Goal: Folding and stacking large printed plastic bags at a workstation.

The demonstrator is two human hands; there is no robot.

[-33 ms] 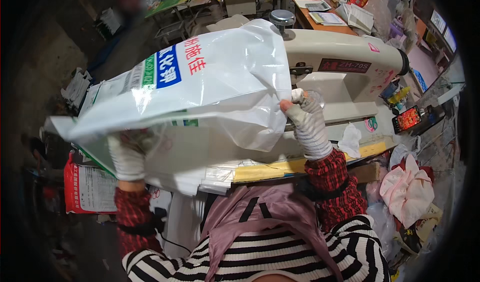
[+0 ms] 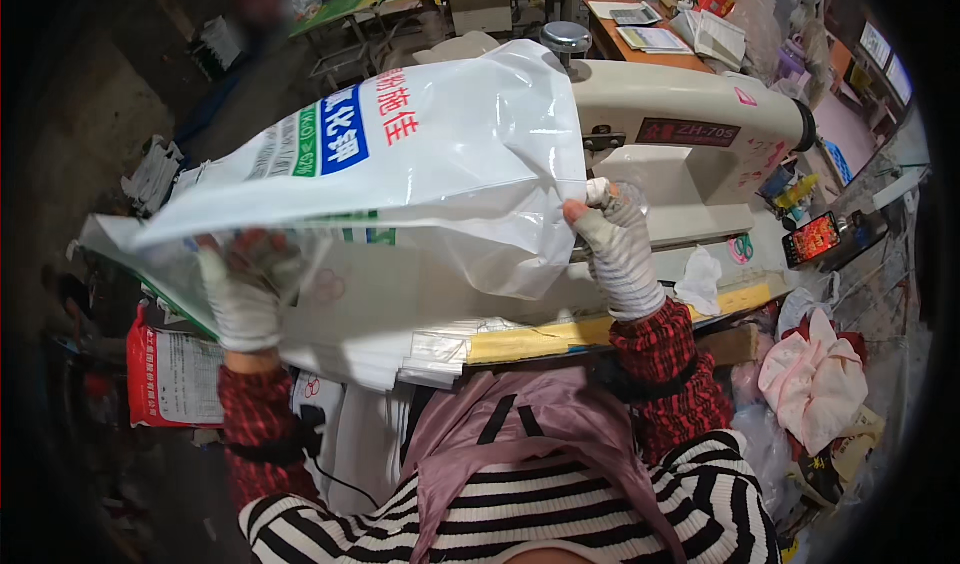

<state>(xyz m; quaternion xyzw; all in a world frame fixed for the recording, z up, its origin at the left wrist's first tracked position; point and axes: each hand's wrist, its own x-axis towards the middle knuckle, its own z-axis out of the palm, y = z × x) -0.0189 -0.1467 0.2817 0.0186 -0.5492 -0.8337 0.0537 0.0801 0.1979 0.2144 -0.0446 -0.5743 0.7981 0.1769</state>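
Observation:
A white plastic sack (image 2: pixel 450 154) with red, blue and green print stretches across the bed of a pale sewing machine (image 2: pixel 690 114). Its right edge is pinched between the thumb and fingers of my right hand (image 2: pixel 612 239), close to the needle area, which the sack and hand partly hide. At the sack's gaping left end is my left hand (image 2: pixel 245 294), thumb apart from the fingers. Thin film and glare partly cover those fingers, and I cannot tell whether they touch the sack. White wraps cover both hands, leaving fingertips bare.
A yellow strip (image 2: pixel 540 342) runs along the table's near edge. To the right lie green-handled scissors (image 2: pixel 741 249), a crumpled white cloth (image 2: pixel 699 282) and a lit phone (image 2: pixel 812 239). A red and white sack (image 2: pixel 175 376) stands at lower left.
My left hand has shifted slightly up and left, and its fingers show more clearly. The sack's left end has lifted and spread a little. My right hand stays put.

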